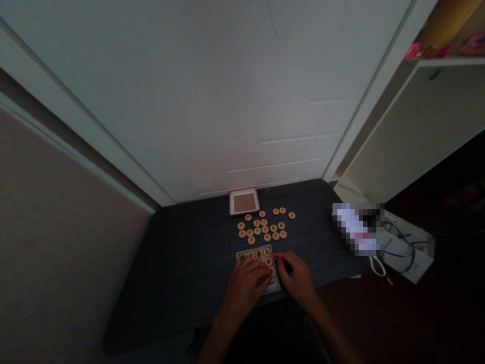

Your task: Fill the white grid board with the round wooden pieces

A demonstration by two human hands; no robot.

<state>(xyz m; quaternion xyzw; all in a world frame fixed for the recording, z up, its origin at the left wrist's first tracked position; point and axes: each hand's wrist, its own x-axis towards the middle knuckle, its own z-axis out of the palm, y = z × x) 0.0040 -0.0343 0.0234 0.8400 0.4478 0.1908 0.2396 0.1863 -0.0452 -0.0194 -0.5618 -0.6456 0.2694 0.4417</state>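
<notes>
Left forearm (222, 331) and right forearm (328, 323) bare, rising from the lower edge; left hand (245, 279) back upward, fingers (254, 264) bent over rightward, thumb tucked below; right hand (298, 275) just beside it, fingers curled leftward, thumb near forefinger, grip unclear.

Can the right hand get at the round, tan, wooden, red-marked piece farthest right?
Probably yes: nothing visible stands between the right hand and that piece across the dark tabletop.

On the far side I see a pale panel (170, 91) with striped hearts (237, 125); at right, a white box (420, 273) holding dark cables (413, 248).
</notes>
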